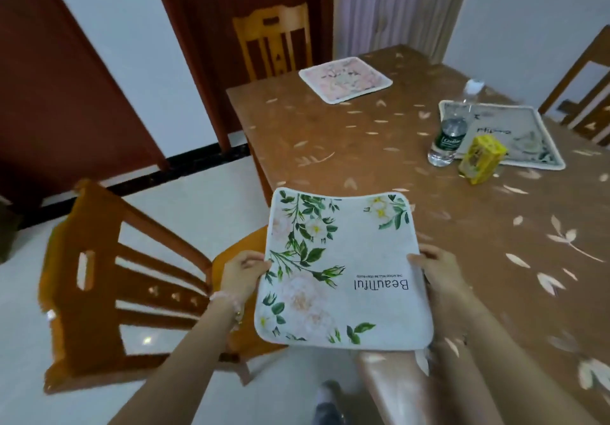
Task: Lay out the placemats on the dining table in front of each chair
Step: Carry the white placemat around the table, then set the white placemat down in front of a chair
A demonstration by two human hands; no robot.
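Both hands, left hand (242,271) and right hand (437,268), grip the white floral fabric placemat (343,269) by its side edges, keeping it flat above the brown leaf-patterned bench (379,167) corner, beside the orange wooden chair (109,289).

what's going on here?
A person is setting placemats on a dining table. Both hands, left and right, hold a floral mat by its side edges over the near table corner, beside the near chair; it is not laid flat yet. Two mats are already down: a pink one before the far chair, a grey one by the right chair. A bottle and yellow carton stand at the grey mat's edge.
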